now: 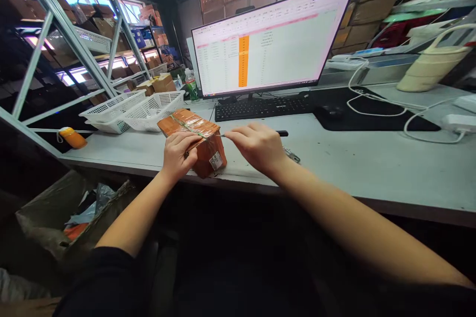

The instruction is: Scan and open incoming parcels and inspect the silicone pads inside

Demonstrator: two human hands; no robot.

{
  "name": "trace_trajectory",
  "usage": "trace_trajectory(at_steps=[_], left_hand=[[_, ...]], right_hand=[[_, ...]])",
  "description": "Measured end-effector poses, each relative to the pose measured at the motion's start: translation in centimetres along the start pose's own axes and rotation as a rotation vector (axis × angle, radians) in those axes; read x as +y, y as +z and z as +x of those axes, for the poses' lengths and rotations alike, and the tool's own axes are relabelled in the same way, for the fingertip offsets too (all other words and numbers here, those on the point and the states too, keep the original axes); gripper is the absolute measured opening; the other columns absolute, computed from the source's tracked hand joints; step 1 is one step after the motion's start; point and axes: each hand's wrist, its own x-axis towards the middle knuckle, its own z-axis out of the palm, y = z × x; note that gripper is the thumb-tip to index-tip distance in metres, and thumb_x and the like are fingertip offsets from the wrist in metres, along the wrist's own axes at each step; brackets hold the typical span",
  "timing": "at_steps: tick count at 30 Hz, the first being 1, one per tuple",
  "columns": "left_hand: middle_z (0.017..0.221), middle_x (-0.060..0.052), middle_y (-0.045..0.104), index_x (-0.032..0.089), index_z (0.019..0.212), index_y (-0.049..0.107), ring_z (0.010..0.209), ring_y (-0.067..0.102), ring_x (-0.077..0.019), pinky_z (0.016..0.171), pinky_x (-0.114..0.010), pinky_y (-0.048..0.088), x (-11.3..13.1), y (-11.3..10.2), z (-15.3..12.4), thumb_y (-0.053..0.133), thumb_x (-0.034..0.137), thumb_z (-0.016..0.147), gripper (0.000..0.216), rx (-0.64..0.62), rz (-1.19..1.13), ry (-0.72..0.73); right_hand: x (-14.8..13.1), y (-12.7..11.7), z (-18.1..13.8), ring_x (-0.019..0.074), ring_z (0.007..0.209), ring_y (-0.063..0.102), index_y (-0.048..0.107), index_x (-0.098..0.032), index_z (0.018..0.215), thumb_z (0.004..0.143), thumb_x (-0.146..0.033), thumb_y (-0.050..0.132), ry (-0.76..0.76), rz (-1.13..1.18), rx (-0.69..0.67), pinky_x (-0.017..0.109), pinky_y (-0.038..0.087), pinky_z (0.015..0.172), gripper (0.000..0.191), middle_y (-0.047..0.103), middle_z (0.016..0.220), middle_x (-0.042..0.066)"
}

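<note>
An orange-brown parcel point(210, 158), box-shaped and wrapped in shiny clear tape, rests tilted near the front edge of the desk. A greenish strap or tape band runs over its top, and a white label point(215, 160) is on its near end. My left hand point(179, 153) grips the parcel's near left side, fingers on top and thumb below. At its right, my right hand point(258, 147) is closed around a slim black-handled knife point(283, 133). The thin tip touches or nearly touches the parcel's upper right edge; most of the knife is hidden by my fingers.
Behind stand a monitor point(267, 49) and keyboard point(260, 108); a mouse point(332, 111) and white cables point(375, 109) lie right. A small metal object point(292, 154) is by my right wrist. White baskets point(156, 109) and an orange bottle point(72, 137) stand left, above a waste bin point(40, 218).
</note>
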Motion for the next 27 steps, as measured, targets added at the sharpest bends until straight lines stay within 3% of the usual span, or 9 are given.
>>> trace_trajectory(at_steps=[14, 27], left_hand=[[0.111, -0.006, 0.071, 0.021, 0.104, 0.07, 0.11, 0.06, -0.0239, 0.1, -0.042, 0.043, 0.3, 0.1, -0.3, 0.048, 0.028, 0.085, 0.029, 0.031, 0.018, -0.066], [0.108, -0.005, 0.072, 0.022, 0.103, 0.071, 0.107, 0.062, -0.0222, 0.1, -0.042, 0.044, 0.0, 0.2, -0.1, 0.049, 0.029, 0.09, 0.027, 0.037, -0.028, -0.05]], right_hand=[[-2.1, -0.1, 0.9, 0.0168, 0.076, 0.053, 0.074, -0.023, 0.1, 0.1, -0.019, 0.052, -0.112, -0.039, 0.11, 0.033, 0.028, 0.065, 0.022, 0.076, 0.096, -0.002], [-2.1, 0.6, 1.9, 0.0186, 0.076, 0.049, 0.073, -0.024, 0.101, 0.101, -0.019, 0.049, -0.121, -0.067, 0.032, 0.036, 0.025, 0.066, 0.025, 0.075, 0.096, 0.001]])
